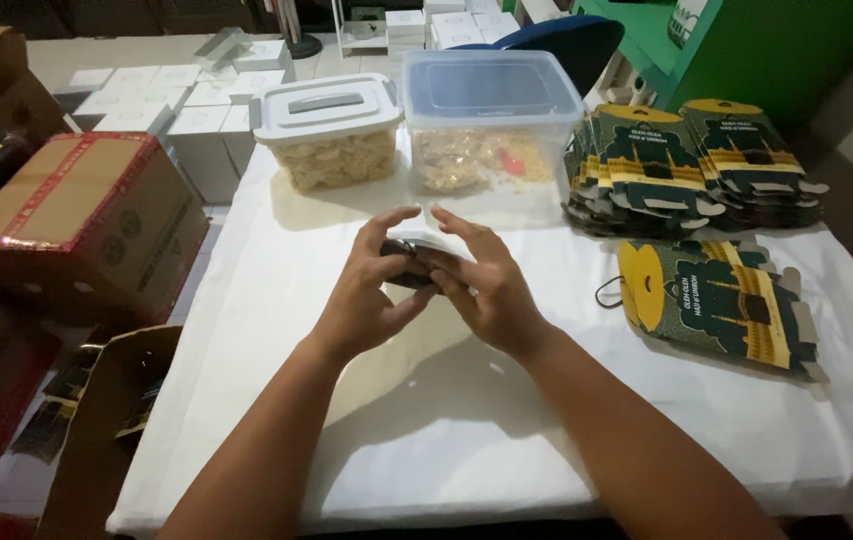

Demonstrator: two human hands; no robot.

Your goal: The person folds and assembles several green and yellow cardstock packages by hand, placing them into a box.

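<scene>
- I am gripping a small dark packet (408, 262) between my left hand (371, 295) and right hand (486, 285), fingers closed on it, above the white table (466, 430).
- Flat printed cartons (691, 165) are lying stacked, unfilled; I judge the packing barely begun.

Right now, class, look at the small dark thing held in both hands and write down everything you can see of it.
The small dark item is held above the white table between the left hand and the right hand. It looks flat and dark, with a paler edge on top, perhaps folded card. Fingers of both hands cover most of it, so its full shape and any print stay hidden. Only the hands touch it.
</scene>
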